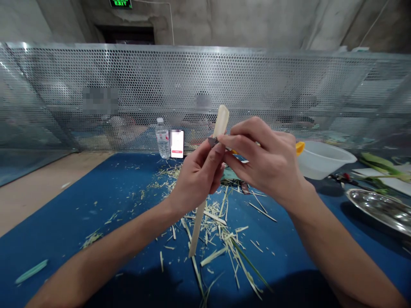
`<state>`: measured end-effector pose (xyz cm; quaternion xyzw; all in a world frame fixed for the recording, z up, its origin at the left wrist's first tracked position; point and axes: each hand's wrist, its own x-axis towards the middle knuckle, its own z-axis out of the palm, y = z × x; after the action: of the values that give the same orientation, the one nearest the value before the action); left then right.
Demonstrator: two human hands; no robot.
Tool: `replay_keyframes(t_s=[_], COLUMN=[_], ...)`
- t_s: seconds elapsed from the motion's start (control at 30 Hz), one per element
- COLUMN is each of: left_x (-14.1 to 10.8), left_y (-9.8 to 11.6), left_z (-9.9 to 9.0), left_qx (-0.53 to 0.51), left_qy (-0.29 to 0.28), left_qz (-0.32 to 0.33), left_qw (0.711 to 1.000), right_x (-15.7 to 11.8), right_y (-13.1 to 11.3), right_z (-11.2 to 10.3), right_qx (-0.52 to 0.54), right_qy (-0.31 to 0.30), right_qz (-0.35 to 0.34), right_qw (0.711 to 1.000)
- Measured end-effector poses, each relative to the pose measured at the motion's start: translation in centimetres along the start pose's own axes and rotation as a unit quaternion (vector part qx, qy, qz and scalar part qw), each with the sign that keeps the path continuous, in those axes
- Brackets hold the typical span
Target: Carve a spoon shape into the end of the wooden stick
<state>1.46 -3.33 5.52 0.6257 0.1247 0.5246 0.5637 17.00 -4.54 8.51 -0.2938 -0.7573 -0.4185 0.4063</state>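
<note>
Near the middle of the view my left hand is closed around a long pale plant stalk. The stalk's blunt top stands above the fingers, and a flat tail hangs below the hand toward the table. My right hand is closed on a knife with a dark blade, which lies against the stalk by my left thumb. Yellow parts show under the right fingers and behind that hand, seemingly the knife's handle; most of it is hidden. The fingertips of both hands nearly meet.
Pale shavings litter the blue table. A water bottle and a lit phone stand by the perforated metal screen. To the right are a white plastic bowl, a metal dish and green leaves.
</note>
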Motion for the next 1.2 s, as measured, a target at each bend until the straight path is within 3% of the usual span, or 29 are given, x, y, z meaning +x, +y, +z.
replay_keyframes(t_s=[0.37, 0.77, 1.2], left_x=[-0.4, -0.2, -0.3], left_y=[0.6, -0.3, -0.4], left_z=[0.3, 0.1, 0.1], left_qx=[-0.050, -0.022, -0.003], left_qy=[0.029, -0.016, -0.011], left_qz=[-0.039, 0.010, 0.013], left_qw=[0.998, 1.000, 1.000], right_x=[0.1, 0.3, 0.3], right_y=[-1.1, 0.0, 0.2], right_z=[0.6, -0.5, -0.5], right_qx=[0.017, 0.061, 0.073], right_qy=[0.043, 0.004, -0.013], right_qz=[0.046, 0.008, 0.009], right_qw=[0.998, 0.998, 0.997])
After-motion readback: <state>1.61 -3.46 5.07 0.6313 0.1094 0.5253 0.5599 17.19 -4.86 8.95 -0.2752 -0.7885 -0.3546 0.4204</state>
